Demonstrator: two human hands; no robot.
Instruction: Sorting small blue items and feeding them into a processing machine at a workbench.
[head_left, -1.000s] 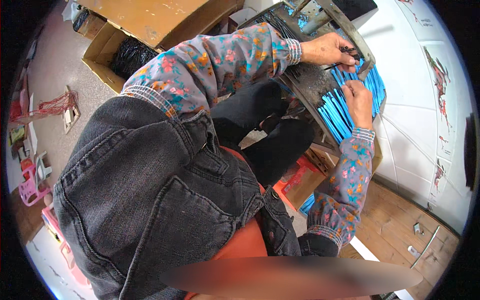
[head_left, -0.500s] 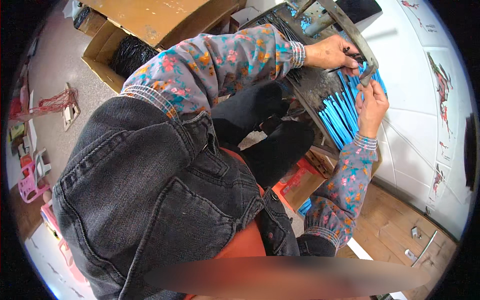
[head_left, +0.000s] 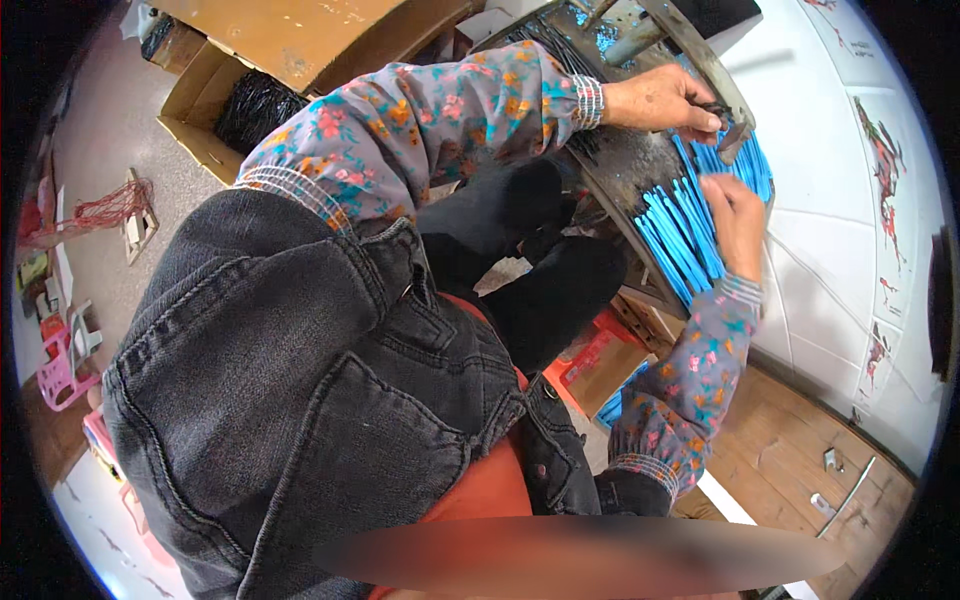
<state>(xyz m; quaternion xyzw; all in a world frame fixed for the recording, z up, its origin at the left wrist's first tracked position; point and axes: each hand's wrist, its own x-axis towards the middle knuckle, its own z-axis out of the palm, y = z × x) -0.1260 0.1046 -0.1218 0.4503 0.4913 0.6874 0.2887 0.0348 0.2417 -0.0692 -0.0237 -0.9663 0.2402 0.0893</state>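
Observation:
My left hand [head_left: 660, 103] is beside a worn metal lever [head_left: 738, 140] at the upper right. Its thumb and fingers are closed round something small and dark that I cannot make out. Below it, my right hand [head_left: 737, 220] hovers over a bundle of thin blue tubes [head_left: 678, 235], fingers curled together and their tips slightly blurred. Whether those fingertips hold anything is hidden. The tubes lie side by side on a dark, grimy metal bench [head_left: 640, 165], and more blue tube ends reach past the lever.
Thin black strands [head_left: 560, 55] lie on the bench's left side. Blue scraps [head_left: 607, 38] are scattered at its far end. An open carton [head_left: 200, 120] holds a black bundle, next to a large brown box [head_left: 290, 30]. A white wall [head_left: 820, 200] bounds the right side.
My right hand has drawn back from the lever's tip, toward me. The lever's lower end has shifted slightly. My left hand stays near it, fingers a little moved.

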